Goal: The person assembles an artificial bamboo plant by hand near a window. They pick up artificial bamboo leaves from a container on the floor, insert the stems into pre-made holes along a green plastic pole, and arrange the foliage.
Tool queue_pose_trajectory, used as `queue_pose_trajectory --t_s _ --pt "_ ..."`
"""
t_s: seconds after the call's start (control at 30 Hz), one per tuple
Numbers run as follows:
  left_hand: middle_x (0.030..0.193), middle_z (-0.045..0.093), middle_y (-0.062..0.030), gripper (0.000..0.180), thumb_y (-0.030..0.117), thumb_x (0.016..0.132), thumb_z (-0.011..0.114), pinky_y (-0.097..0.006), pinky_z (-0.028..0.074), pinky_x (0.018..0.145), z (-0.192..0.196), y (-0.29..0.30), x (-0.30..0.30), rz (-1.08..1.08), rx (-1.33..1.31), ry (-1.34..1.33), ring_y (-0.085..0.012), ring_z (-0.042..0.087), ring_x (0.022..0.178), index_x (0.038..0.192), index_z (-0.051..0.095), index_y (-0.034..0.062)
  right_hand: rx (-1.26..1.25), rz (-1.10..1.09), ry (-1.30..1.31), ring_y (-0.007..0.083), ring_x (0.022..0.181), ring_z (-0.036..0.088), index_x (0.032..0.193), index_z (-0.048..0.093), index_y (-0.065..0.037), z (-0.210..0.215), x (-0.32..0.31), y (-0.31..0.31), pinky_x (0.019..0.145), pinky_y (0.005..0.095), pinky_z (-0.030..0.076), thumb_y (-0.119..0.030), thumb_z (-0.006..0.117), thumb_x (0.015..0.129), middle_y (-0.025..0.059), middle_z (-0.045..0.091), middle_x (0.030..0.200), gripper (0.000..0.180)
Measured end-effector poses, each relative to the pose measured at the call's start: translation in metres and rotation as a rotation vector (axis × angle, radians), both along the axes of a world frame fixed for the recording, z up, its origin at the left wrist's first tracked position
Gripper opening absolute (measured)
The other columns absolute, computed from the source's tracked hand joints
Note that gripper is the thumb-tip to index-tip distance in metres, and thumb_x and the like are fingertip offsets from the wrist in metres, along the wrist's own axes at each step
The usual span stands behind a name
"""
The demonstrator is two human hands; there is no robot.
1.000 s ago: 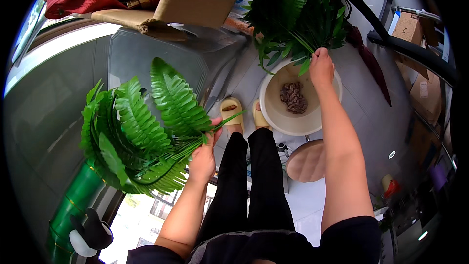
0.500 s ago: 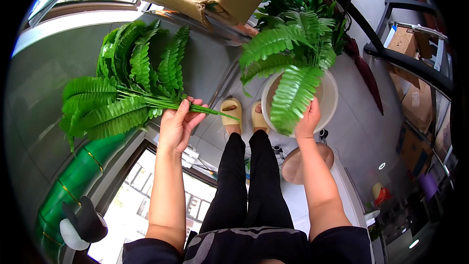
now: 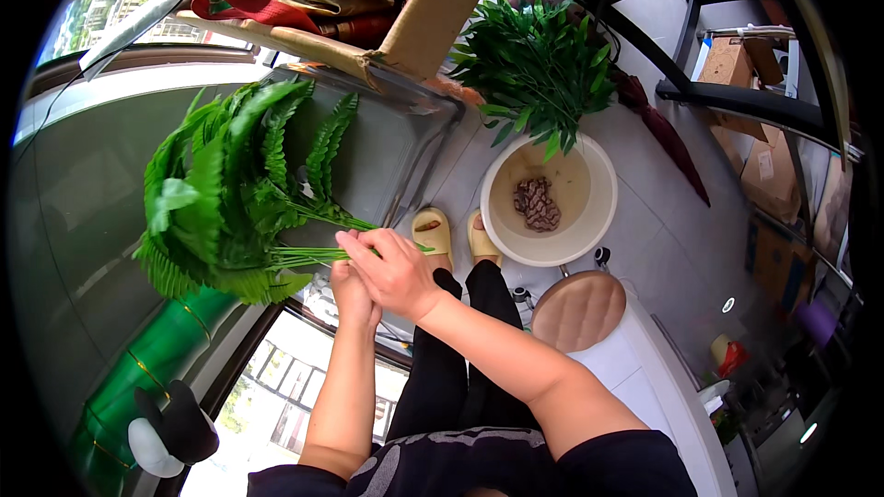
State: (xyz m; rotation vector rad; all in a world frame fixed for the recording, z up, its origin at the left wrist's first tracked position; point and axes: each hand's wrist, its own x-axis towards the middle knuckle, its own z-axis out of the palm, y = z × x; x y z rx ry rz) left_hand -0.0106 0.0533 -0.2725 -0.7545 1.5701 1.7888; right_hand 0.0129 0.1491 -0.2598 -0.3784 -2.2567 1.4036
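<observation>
The fern bunch [image 3: 216, 193], at centre-left, now has 2 hands closed round its stems: the right hand [image 3: 394, 269] has left the basin [image 3: 589, 212], at centre-right, and overlaps the left hand [image 3: 352, 299], apparently adding its frond. A leafy green bunch [image 3: 539, 64] remains at upper centre.

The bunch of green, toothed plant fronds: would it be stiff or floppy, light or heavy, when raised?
The bunch of green fronds is probably light for its size, being thin and loosely spread. Its leafy ends may sway, as several arch over. The slender green stems seem stiffer, running nearly straight toward the left hand.
</observation>
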Motion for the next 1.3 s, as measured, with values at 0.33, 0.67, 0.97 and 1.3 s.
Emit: queue_pose_trajectory --t_s 0.33,0.67,0.97,1.3 --pt "0.100 0.052 -0.0041 0.022 0.018 0.088 0.043 -0.026 0.045 0.074 -0.004 0.005 0.004 -0.048 -0.006 0.088 -0.0137 0.053 0.089 0.107 0.046 0.0072 0.077 0.017 -0.250 0.0203 0.076 0.049 0.085 0.056 -0.008 -0.034 -0.040 -0.020 0.062 0.0323 0.043 -0.012 0.054 0.065 0.0038 0.050 0.075 0.021" --pt "0.102 0.051 -0.0110 0.032 0.018 0.086 0.048 -0.032 0.046 0.079 -0.002 -0.001 -0.011 0.116 -0.060 -0.009 -0.0225 0.054 0.092 0.113 0.041 0.0022 -0.102 0.083 0.344 0.0166 0.060 0.049 0.084 0.054 -0.006 0.024 -0.040 -0.020 0.049 0.0292 0.043 -0.013 0.062 0.064 0.0025 0.047 0.067 0.022" --pt "0.090 0.055 -0.0063 0.022 0.012 0.085 0.047 -0.026 0.047 0.069 -0.017 -0.007 -0.016 0.123 -0.058 0.042 -0.0145 0.056 0.080 0.105 0.047 0.0018 0.033 -0.017 0.148 0.0177 0.064 0.052 0.087 0.057 -0.008 -0.018 -0.078 -0.007 0.051 0.0284 0.042 -0.011 0.064 0.064 0.0010 0.054 0.077 0.024" --pt "0.093 0.053 -0.0074 0.021 0.010 0.085 0.047 -0.026 0.046 0.072 -0.003 0.004 -0.016 0.012 -0.295 0.051 -0.0133 0.053 0.081 0.103 0.045 -0.0010 0.090 -0.050 -0.065 0.0194 0.071 0.050 0.089 0.058 -0.008 -0.052 -0.060 0.003 0.064 0.0303 0.040 -0.011 0.063 0.065 0.0016 0.052 0.077 0.025"
